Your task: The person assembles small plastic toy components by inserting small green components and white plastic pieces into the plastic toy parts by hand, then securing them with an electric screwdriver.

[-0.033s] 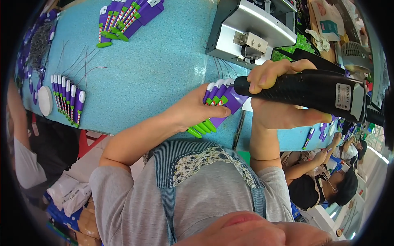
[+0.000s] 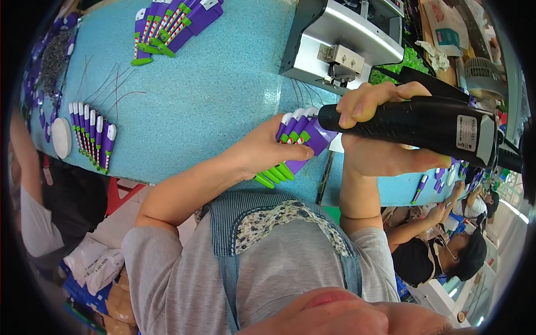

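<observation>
The left hand [image 2: 262, 151] holds a fanned stack of purple-and-white plastic parts [image 2: 298, 134] with green tips, lifted just above the blue table [image 2: 212, 100] near its front edge. The right hand [image 2: 374, 151] grips a black handheld power tool [image 2: 424, 125], whose nose touches the upper edge of the stack.

Risks, as a judgement:
- The stack may slip or splay. The parts overlap loosely, and pressure from the tool nose could push 1 part out of the fan.
- The tool nose may skid off the smooth plastic toward the left fingers, which lie close beside the contact point.
- The stack hangs over the table edge, so a dropped part could fall to the person's lap or the floor.

Finger state:
- Left hand: closed on the stack. The thumb lies across the near face; the other fingers are hidden behind the parts, so their spread cannot be told.
- Right hand: wrapped fully around the tool body — index finger [image 2: 385, 92] curled over the top, thumb extended along the underside. No gap shows between fingers and tool.

Surroundings: a row of similar parts [image 2: 92, 134] lies at the left of the table beside a white disc [image 2: 60, 137], another batch [image 2: 173, 25] lies at the far edge, and a grey benchtop machine [image 2: 340, 42] stands behind the hands. Another person works at the lower right.
</observation>
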Tool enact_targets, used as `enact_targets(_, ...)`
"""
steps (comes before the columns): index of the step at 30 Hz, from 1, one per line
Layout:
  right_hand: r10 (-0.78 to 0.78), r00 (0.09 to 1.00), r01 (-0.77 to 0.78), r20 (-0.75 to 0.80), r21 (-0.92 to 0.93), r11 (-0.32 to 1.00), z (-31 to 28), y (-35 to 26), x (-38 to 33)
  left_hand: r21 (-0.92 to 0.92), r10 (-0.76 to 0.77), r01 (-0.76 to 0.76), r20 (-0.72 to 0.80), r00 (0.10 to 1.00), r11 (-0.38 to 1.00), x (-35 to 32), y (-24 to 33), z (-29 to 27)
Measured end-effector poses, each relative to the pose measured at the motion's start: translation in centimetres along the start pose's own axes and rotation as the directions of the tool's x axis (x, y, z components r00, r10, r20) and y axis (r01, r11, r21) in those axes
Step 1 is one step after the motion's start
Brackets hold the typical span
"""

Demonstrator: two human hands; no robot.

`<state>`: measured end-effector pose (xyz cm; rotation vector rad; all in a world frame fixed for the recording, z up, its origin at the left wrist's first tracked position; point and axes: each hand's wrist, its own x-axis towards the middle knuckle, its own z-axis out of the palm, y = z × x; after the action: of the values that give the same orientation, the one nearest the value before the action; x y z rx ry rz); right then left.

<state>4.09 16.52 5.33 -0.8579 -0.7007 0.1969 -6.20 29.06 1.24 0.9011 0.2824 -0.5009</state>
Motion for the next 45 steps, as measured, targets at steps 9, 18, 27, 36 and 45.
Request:
enact_targets(9, -0.158, 0.982, 0.163, 0.101, -0.043, 0.986, -1.4, -1.5, 4.8, 0.091, 0.032, -0.019, -0.139, 0.990, 0.996, 0.4, -0.2, -0.2)
enact_targets(18, 0.003, 0.997, -0.004, 0.079, 0.023, 1.000, 0.4, -1.7, 2.2, 0.057, 0.037, -0.033, -0.065, 0.997, 0.998, 0.8, -1.2, -0.5)
enact_targets(27, 0.019, 1.000, -0.019, 0.008, 0.027, 0.999, 0.9, 0.4, 0.2, 0.002, 0.001, 0.000, -0.017, 1.000, 1.000, 0.7, -1.1, -0.4)
enact_targets(36, -0.062, 0.989, 0.064, 0.137, -0.011, 0.998, -0.7, -2.0, 3.9, 0.056, 0.052, -0.048, -0.066, 0.996, 0.997, 1.4, -1.2, -0.1)
enact_targets(45, -0.006, 0.997, 0.004, 0.076, 0.028, 1.000, 0.0, -1.3, 2.8, 0.063, 0.085, -0.080, -0.076, 0.993, 0.995, 1.4, -1.7, -0.5)
